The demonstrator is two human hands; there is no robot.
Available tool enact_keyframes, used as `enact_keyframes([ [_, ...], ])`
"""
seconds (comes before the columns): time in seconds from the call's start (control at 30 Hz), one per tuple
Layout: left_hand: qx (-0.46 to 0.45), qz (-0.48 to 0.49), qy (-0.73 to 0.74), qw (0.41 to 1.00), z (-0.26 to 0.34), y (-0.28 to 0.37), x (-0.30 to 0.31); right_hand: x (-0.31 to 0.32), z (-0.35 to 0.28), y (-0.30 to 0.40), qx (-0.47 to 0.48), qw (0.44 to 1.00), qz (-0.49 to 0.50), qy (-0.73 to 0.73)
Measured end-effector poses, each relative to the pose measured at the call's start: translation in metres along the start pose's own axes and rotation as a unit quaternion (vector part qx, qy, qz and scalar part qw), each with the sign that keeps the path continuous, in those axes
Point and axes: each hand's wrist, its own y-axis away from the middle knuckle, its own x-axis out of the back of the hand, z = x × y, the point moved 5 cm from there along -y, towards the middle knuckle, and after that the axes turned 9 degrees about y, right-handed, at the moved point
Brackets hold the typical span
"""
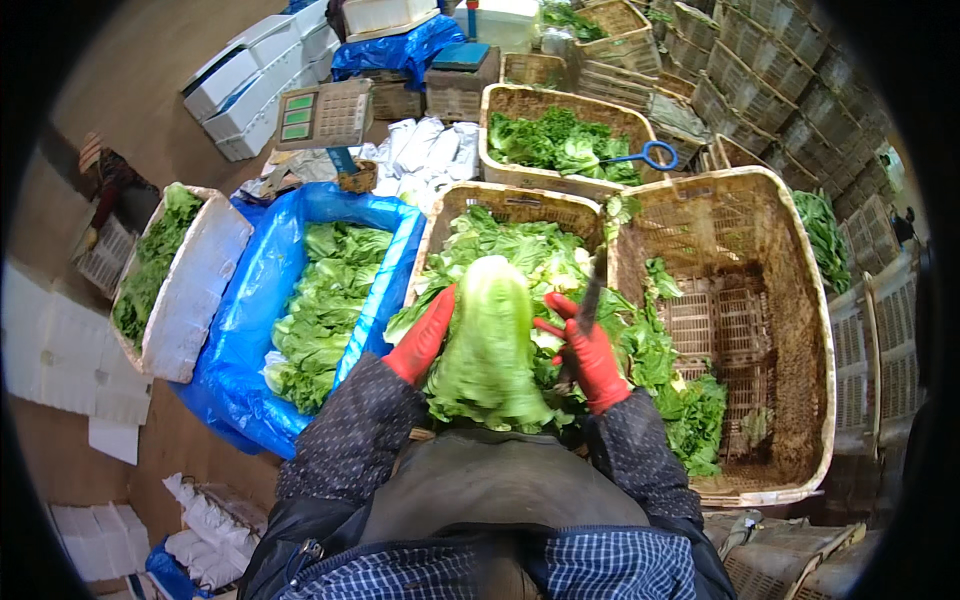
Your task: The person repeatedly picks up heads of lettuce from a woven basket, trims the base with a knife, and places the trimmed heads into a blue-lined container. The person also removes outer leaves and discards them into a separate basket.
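A pale green head of lettuce (491, 337) stands cut base upward in front of me, its lower leaves blurred by motion. My left hand (426, 339), in a red glove, lies along its left side with straight fingers; whether it bears the weight cannot be told. On the other side, my red-gloved right hand (592, 364) is closed around a knife, some fingers spread towards the lettuce. The knife's dark blade (594, 292) points up and away from me. Behind the lettuce is a plastic crate (517, 193) full of loose lettuce leaves (480, 232).
Left is a blue-lined box (251, 330) with packed lettuce (337, 292); beyond it, a white foam box (191, 300) of greens. A large dirty crate (814, 337) at right holds a few leaves. Ahead are a scale display (322, 116) and another crate (559, 94). A person (112, 180) bends at far left.
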Motion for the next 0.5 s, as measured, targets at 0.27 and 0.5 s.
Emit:
enact_keyframes([
  [0.27, -0.013, 0.037, -0.178, 0.983, 0.059, 0.032, -0.009, -0.047, 0.002, 0.009, -0.096, 0.912, -0.169, -0.361],
  [0.5, -0.118, 0.006, -0.140, 0.983, 0.027, 0.009, 0.006, -0.068, 0.001, -0.012, -0.117, 0.939, -0.161, -0.281],
])
